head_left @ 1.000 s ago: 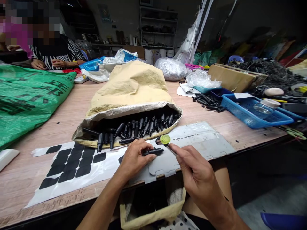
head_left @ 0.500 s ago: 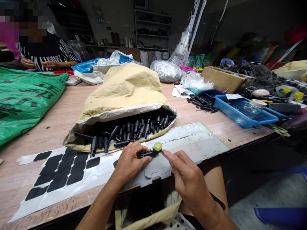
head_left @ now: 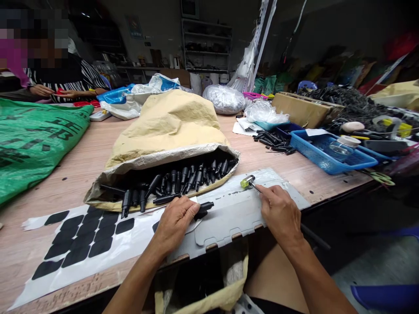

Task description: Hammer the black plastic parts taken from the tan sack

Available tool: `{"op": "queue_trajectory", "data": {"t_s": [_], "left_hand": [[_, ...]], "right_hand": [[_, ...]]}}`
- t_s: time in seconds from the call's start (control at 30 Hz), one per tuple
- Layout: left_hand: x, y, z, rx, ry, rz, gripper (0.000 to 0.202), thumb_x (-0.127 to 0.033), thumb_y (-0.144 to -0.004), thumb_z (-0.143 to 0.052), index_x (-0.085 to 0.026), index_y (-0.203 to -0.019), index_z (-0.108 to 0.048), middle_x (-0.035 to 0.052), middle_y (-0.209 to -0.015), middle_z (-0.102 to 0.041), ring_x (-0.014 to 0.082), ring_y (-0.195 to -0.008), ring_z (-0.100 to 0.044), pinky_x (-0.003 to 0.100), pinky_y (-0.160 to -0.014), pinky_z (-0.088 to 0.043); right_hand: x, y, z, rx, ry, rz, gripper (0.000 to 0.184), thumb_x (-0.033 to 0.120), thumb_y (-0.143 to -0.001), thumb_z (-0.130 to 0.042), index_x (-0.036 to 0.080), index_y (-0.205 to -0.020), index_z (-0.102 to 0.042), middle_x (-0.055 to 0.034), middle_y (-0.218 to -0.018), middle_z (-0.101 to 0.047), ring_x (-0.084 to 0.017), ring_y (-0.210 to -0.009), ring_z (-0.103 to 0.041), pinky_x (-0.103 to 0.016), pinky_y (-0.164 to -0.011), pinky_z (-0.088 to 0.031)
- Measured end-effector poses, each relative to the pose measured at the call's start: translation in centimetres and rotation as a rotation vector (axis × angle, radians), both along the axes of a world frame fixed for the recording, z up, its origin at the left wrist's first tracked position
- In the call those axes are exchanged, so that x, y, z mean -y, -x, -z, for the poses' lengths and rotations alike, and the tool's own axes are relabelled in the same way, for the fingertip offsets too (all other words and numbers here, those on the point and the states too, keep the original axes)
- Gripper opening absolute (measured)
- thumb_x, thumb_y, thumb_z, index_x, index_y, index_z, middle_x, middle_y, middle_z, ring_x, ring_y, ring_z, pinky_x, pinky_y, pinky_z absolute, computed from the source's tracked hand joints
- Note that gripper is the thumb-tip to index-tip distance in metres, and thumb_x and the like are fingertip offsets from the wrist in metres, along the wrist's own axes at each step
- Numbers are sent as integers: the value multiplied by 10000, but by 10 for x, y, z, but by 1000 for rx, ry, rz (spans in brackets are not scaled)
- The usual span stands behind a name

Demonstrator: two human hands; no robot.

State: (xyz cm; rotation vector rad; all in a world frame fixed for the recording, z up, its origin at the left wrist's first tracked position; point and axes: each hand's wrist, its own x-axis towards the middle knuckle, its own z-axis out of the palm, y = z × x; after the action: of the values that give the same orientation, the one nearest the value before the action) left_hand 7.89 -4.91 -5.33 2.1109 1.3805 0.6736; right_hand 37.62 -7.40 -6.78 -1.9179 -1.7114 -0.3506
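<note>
My left hand (head_left: 178, 224) is closed around a black plastic tube-like part (head_left: 206, 206), resting at the grey-white board (head_left: 229, 218). Part of that piece is hidden under my fingers. My right hand (head_left: 279, 213) grips the handle of a small mallet (head_left: 248, 182) with a yellow-green face and a metal head. The mallet is over the right part of the board, apart from the black piece. Behind my left hand, an open tan sack (head_left: 173, 117) lies on its side, with several black tubular parts (head_left: 176, 179) showing at its mouth.
A white sheet with black rounded squares (head_left: 77, 237) lies at left, near a green bag (head_left: 39, 144). To the right are a blue basket (head_left: 330, 157), loose black parts (head_left: 273, 141) and scissors (head_left: 382, 178). An open bag (head_left: 209, 301) sits below the table edge. Another person (head_left: 65, 78) sits far left.
My right hand has moved right with the mallet, away from the black part where the mallet's head was. My left hand stays on the part in nearly the same place.
</note>
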Motion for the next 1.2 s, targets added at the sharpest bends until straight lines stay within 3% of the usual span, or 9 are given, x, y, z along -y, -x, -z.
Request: {"op": "queue_trajectory", "data": {"t_s": [0.13,0.5,0.63,0.73,0.83,0.93,1.07,1.2], "left_hand": [[2,-1,-3,-19,8,-9,470,-441,-1042,-329,-213,-673,-510,14,-759,-572,202,-789,-518,337,-764,-394],[7,-1,-8,-27,-8,46,453,-418,-1043,-353,-213,-703,-571,29,-783,-587,215,-809,-517,365,-794,-398],[39,-2,-14,6,-2,126,361,-415,-1039,-416,-241,-869,-682,52,-995,-633,242,-990,-528,404,-908,-412],[63,-4,-12,59,32,96,390,-403,-1051,-401,-232,-829,-671,57,-1217,-597,260,-1203,-474,433,-1039,-400],[70,-5,-7,103,48,37,425,-396,-1061,-377,-222,-789,-653,49,-1341,-550,264,-1298,-431,451,-1102,-403],[68,-5,-3,113,48,35,425,-376,-1064,-362,-230,-801,-663,48,-1349,-557,252,-1267,-473,443,-1077,-460],[73,-5,2,26,-116,66,344,-314,-1039,-424,-229,-806,-662,63,-1363,-573,275,-1312,-460,462,-1092,-450],[94,-9,19,-109,-379,81,170,-238,-985,-528,-234,-929,-688,67,-1563,-439,326,-1482,-309,498,-1168,-334]], "right_hand": [[-8,-3,8,27,-12,41,330,150,-930,-553,262,-1172,-748,-52,-893,-644,-194,-844,-535,-314,-723,-333],[-6,3,9,45,-18,92,315,169,-945,-576,285,-1196,-728,-46,-934,-643,-192,-847,-515,-325,-712,-290],[-6,3,9,50,-23,88,320,168,-943,-572,284,-1200,-723,-45,-932,-638,-188,-848,-508,-325,-708,-278],[-6,4,9,48,-25,99,330,159,-935,-578,283,-1204,-723,-43,-937,-639,-184,-843,-503,-321,-709,-273],[-7,4,10,45,-26,110,323,162,-935,-584,282,-1197,-730,-43,-936,-640,-183,-836,-500,-318,-707,-270],[-7,4,10,42,-26,109,318,167,-938,-587,282,-1198,-731,-44,-932,-640,-187,-838,-503,-319,-708,-273],[-7,3,11,43,-28,105,316,167,-940,-587,286,-1195,-730,-42,-934,-639,-186,-840,-505,-322,-708,-277],[-6,3,13,47,-36,110,319,172,-944,-583,293,-1202,-726,-40,-937,-637,-186,-839,-503,-322,-702,-276]]}}
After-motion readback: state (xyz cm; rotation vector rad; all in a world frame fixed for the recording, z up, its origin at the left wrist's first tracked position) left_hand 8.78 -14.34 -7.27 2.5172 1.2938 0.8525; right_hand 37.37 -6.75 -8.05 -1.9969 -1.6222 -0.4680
